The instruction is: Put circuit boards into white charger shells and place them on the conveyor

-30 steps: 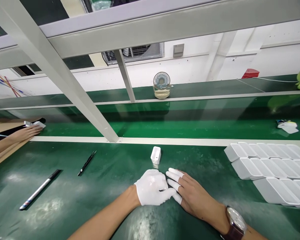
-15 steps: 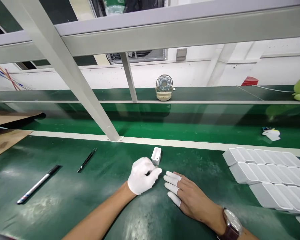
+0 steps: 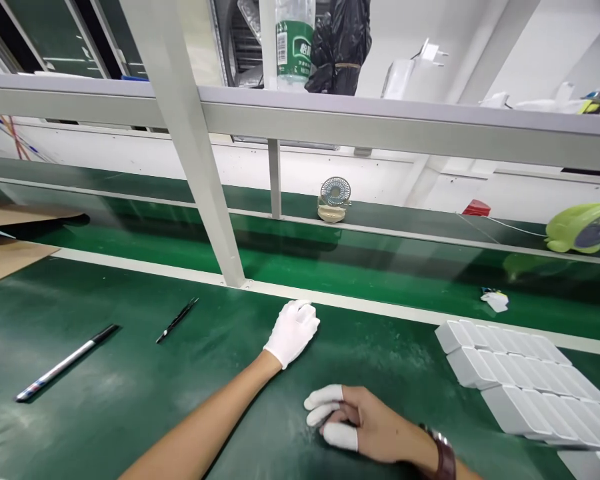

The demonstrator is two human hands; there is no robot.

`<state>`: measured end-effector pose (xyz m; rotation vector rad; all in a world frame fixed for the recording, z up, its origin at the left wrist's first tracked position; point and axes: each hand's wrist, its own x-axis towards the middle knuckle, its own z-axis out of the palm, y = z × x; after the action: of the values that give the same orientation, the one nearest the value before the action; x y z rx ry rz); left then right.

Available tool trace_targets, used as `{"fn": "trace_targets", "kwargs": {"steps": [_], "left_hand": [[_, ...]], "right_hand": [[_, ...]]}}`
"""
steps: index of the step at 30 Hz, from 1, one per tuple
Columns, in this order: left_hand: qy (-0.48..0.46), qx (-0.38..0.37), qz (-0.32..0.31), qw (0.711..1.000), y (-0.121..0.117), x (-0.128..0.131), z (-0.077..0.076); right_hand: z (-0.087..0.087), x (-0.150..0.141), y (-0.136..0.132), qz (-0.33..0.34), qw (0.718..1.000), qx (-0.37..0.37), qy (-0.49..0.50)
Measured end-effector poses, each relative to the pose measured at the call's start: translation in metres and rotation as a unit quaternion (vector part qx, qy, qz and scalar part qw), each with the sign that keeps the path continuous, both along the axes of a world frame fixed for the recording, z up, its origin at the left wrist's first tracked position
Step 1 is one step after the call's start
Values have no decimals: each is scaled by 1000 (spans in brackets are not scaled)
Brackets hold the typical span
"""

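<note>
My left hand wears a white glove and rests on the green table, close to the pale strip along its far side. Its fingers are curled closed, knuckles up, and whatever is under or inside them is hidden. Nearer to me is my right hand, bare except for white finger cots on several fingers. Those fingers are loosely bent and apart, with nothing visible between them. A small white box seen beside the left hand earlier does not show now.
Left of my hands lie black tweezers and a silver-and-black pen-like stick. Several rows of white boxes stand at right. A metal post rises at the table's far edge. Brown cardboard is at far left.
My left hand has moved forward over the spot of the small white box, now out of sight. My right hand has drawn back toward me, its fingers more bent. The view has tilted up.
</note>
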<state>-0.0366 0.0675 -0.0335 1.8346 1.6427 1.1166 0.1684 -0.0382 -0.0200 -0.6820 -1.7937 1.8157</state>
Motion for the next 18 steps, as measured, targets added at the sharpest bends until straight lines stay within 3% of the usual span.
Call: {"fn": "trace_targets", "kwargs": {"steps": [2, 3, 4, 5, 9, 12, 18], "left_hand": [[-13, 10, 24, 1000, 2, -5, 1], [-19, 15, 33, 999, 3, -8, 2], [-23, 18, 41, 999, 4, -10, 2], [-26, 22, 47, 998, 4, -12, 3], [-14, 37, 37, 999, 1, -12, 5], [14, 52, 14, 998, -3, -7, 6], [54, 51, -23, 997, -7, 2, 3]], "right_hand": [[3, -1, 24, 40, 996, -73, 13], [4, 1, 41, 55, 997, -55, -14], [4, 3, 59, 30, 998, 18, -49], [4, 6, 78, -43, 989, 117, -78], [-8, 16, 133, -265, 932, 228, -100], [-19, 25, 132, -308, 898, 287, -129], [-30, 48, 79, -220, 888, 359, -186]]}}
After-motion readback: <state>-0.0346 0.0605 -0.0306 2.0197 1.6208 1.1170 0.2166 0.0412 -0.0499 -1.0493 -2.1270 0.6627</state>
